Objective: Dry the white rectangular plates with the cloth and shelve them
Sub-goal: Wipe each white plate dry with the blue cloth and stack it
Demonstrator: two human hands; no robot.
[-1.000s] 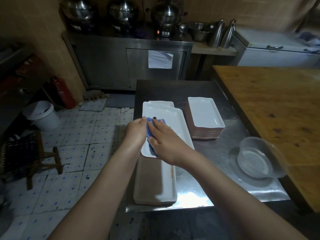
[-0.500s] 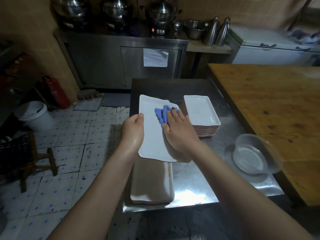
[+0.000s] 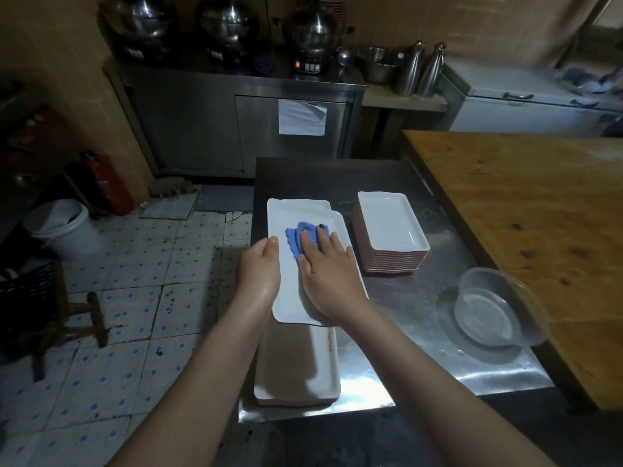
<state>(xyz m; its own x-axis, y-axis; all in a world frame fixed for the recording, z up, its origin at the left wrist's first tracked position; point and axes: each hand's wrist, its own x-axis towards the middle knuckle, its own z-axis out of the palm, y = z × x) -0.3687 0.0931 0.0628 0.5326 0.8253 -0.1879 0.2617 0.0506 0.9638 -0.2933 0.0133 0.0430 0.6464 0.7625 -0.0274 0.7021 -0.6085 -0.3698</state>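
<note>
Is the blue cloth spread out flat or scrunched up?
Scrunched up: the blue cloth bunches in ridges under the right hand on the plate.

Blue cloth [image 3: 296, 239], white plate [image 3: 286, 288], blue-dotted wht floor tiles [image 3: 135, 298].

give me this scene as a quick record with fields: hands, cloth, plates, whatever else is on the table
left hand: grips the left edge of the white rectangular plate
right hand: flat, presses the blue cloth onto that plate
stack of white plates: right of it, on the stainless steel table
clear plastic bowl: near the table's right edge
</note>
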